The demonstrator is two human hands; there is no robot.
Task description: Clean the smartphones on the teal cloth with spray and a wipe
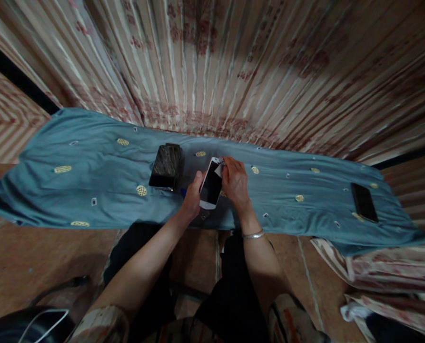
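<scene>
My left hand (192, 195) grips a white smartphone (211, 186) along its left edge, thumb on the near side. The phone is tilted, with its dark screen facing up. My right hand (235, 180) is closed at the phone's top right corner, its fingers curled over a small thin whitish sheet (219, 169) against the screen. I cannot tell whether that sheet is cloth, paper or film. To the left of my hands lies a stack of dark phones (165, 166), the top one glossy. A small blue thing (183, 192) shows partly behind my left hand.
Another dark phone (364, 202) lies towards the right end of the table, which is covered by a blue-green cloth (101, 162) with yellow printed shapes. Pleated patterned curtains (212, 71) hang behind it. A dark object with a white cable (51, 314) is at lower left.
</scene>
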